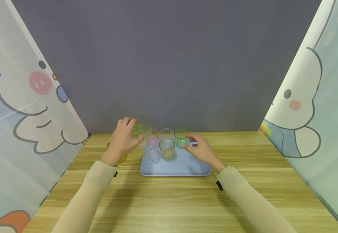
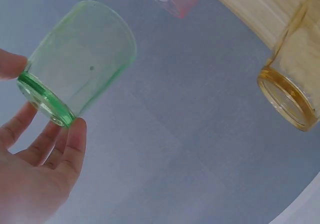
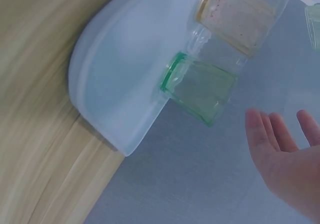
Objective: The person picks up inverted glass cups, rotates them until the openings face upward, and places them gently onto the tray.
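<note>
Gripping a green glass (image 1: 138, 129) by its base between thumb and fingertips, the left hand (image 1: 124, 139) held it tilted in the air over the left rear corner of the blue tray (image 1: 183, 168). On the tray stood a second green glass (image 1: 181, 138), a yellow glass (image 1: 167, 148), a clear glass (image 1: 151, 155), another clear glass (image 1: 166, 133) at the rear and a pink glass (image 1: 151, 137). The right hand (image 1: 201, 149) hovered with fingers spread and relaxed, holding nothing, just beside the second green glass. The tray rested on a wooden table (image 1: 244, 194). Another yellow glass (image 1: 123, 158) sat on the table left of the tray, partly hidden by the left wrist.
</note>
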Motion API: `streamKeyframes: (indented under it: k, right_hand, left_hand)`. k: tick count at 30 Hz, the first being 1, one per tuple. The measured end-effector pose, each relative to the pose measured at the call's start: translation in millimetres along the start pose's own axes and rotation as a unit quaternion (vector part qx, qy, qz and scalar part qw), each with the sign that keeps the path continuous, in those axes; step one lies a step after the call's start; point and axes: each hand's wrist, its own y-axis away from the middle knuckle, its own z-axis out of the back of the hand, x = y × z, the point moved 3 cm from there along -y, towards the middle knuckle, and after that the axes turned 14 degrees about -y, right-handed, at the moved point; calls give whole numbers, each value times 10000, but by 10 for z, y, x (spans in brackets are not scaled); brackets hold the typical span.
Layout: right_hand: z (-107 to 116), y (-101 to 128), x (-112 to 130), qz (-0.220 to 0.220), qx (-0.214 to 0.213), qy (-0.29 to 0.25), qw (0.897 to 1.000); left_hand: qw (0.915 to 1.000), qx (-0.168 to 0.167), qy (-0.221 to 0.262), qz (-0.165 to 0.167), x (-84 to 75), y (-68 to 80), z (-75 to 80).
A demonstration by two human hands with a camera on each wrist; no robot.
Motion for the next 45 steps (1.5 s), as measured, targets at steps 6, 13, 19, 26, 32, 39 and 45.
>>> streamKeyframes:
  k: [6, 13, 19, 26, 32, 39, 45]
  right_hand:
    - [12, 16, 22, 6, -60, -202, 9998]
    - [38, 39, 52, 80, -166, -548, 9983]
    - [41, 74, 80, 118, -131, -692, 9974]
    - [31, 129, 142, 211, -87, -884, 9958]
    - [26, 137, 80, 277, -77, -1002, 9946]
    - [24, 161, 43, 376, -95, -1136, 9928]
    - [1, 187, 51, 376, -139, -1317, 9905]
  left_hand:
    - [9992, -248, 328, -10, -73, 32, 38]
    - [9951, -397, 907, -30, -152, 84, 49]
    - [9930, -378, 1119, 71, -200, 128, 7]
    - [9852, -226, 1685, 238, -246, 188, -36]
    - [9770, -104, 2101, 357, -263, 233, -109]
    - [9677, -130, 2495, 330, -314, 267, -197]
    - [9559, -17, 2920, 320, -353, 298, -269]
